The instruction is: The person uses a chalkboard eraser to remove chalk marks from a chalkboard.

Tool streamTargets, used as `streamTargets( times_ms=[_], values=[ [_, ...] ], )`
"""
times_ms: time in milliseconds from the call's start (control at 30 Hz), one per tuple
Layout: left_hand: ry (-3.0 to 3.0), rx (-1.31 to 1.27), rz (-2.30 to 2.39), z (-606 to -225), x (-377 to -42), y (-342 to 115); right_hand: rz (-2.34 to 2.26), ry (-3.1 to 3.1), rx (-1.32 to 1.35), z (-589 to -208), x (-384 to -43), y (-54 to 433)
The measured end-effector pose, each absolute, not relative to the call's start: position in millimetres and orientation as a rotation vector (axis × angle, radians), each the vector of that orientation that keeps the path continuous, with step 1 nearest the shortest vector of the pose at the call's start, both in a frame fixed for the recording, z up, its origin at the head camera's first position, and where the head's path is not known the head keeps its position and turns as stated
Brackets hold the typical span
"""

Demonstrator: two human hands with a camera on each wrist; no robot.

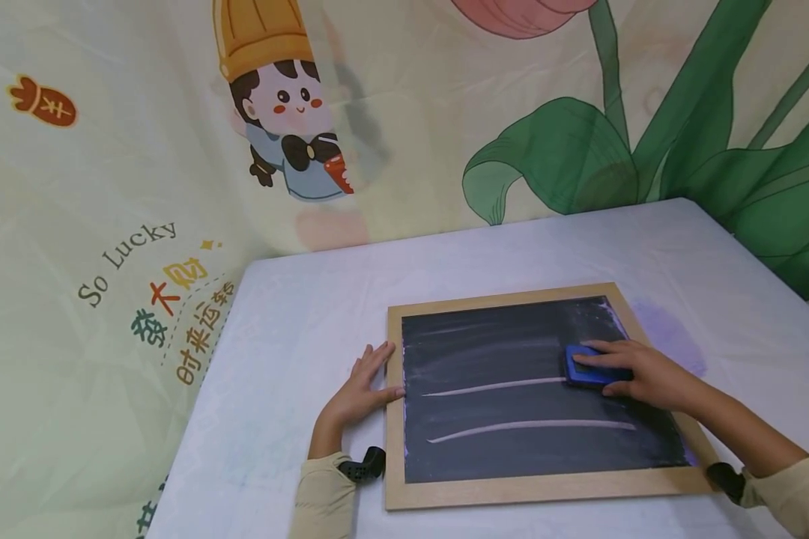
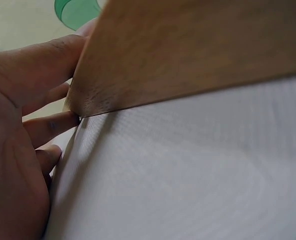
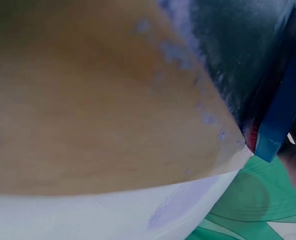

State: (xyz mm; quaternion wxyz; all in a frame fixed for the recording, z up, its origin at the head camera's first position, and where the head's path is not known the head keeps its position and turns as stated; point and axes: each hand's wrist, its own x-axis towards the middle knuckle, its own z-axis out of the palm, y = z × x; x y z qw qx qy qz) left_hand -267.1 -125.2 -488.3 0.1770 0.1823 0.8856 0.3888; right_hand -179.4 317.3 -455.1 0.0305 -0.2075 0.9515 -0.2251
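A blackboard (image 1: pixel 492 352) in a light wooden frame (image 1: pixel 512 492) lies on the white-covered table. Two pale chalk lines cross it, an upper one (image 1: pixel 492 387) and a lower one (image 1: pixel 532 426). My right hand (image 1: pixel 643 370) grips a blue board eraser (image 1: pixel 575 374) on the right part of the board, where the upper line ends. In the right wrist view the eraser (image 3: pixel 280 110) shows its dark and red underside edge against the board. My left hand (image 1: pixel 359 395) rests at the frame's left side, fingers spread and fairly straight, thumb over the wood.
White cloth (image 1: pixel 297 337) covers the table, with a purple smear (image 1: pixel 667 333) right of the board. Purple chalk dust marks the frame's inner right edge. A printed curtain (image 1: pixel 404 112) hangs behind and to the left. Each wrist wears a black camera (image 1: pixel 365 466).
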Motion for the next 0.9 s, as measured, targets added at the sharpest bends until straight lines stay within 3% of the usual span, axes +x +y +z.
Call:
streamTargets(
  times_ms=[900],
  values=[
    [2.515,0.615,1.119,-488.1,-267.5,-128.8,-0.654,2.812,-0.748,-443.6,-203.2,236.5]
  ],
)
